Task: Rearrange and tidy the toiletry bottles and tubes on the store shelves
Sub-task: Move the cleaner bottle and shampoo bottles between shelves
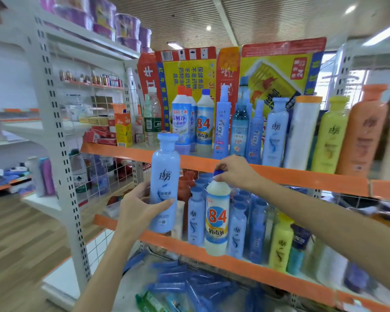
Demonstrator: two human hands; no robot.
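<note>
My left hand (140, 208) grips a tall light-blue shampoo bottle (164, 176) upright, in front of the shelves between the upper and middle levels. My right hand (236, 170) pinches the blue cap of a white "84" disinfectant bottle (216, 219), which hangs upright at the front of the middle shelf (257, 264). Behind it stand several small light-blue bottles (196, 219) and a yellow one (280, 244). The upper shelf (291, 174) holds another "84" bottle (205, 122), blue spray bottles (222, 127), and light-blue, white, yellow (330, 136) and orange bottles (361, 131).
Colourful cardboard panels (268, 70) back the upper shelf. A clear water bottle (152, 118) and red boxes (101, 134) sit at its left end. Blue tubes (189, 287) lie piled on the bottom shelf. A white perforated upright (59, 136) stands left, with wooden floor beyond.
</note>
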